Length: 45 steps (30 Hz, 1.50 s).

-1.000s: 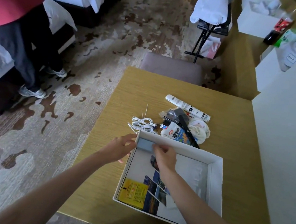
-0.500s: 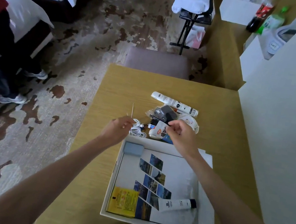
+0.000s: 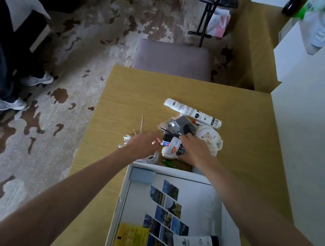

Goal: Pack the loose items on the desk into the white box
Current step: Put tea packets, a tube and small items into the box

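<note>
Printing on the white pouch is too blurred to read.

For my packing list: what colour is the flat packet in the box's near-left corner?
The packet is yellow; it shows best in the head view.

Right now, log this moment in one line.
step: picking next item | left hand: over white cable, grip unclear | right hand: at white pouch, grip unclear | white box: holds tube, yellow packet

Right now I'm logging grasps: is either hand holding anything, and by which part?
Cannot tell. Left hand lies over the cable, right hand over the pouch; any grip is hidden.
</note>
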Each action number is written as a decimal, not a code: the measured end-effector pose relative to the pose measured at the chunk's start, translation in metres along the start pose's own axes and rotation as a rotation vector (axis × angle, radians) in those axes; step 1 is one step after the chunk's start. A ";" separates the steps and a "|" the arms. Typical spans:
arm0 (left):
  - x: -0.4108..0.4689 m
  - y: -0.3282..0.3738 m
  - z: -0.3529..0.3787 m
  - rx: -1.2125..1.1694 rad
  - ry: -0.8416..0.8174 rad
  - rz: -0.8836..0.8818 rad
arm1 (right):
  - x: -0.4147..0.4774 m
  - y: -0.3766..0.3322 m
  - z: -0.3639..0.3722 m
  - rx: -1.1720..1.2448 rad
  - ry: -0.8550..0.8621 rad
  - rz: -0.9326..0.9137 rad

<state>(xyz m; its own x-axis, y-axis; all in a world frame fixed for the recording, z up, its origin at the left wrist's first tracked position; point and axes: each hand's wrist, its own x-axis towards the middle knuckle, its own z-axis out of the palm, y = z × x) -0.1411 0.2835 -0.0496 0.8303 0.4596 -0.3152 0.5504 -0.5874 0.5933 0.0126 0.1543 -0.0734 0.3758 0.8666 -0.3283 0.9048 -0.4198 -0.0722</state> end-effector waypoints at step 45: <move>0.057 0.106 0.084 0.449 -0.359 0.369 | -0.182 0.102 -0.029 1.341 0.710 0.569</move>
<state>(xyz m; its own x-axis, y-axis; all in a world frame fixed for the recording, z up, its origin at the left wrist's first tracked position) -0.0280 0.1919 -0.0668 0.9056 -0.0274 -0.4232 0.1445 -0.9183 0.3687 0.0423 -0.0386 0.0068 0.9395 0.3091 -0.1474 -0.0491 -0.3045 -0.9512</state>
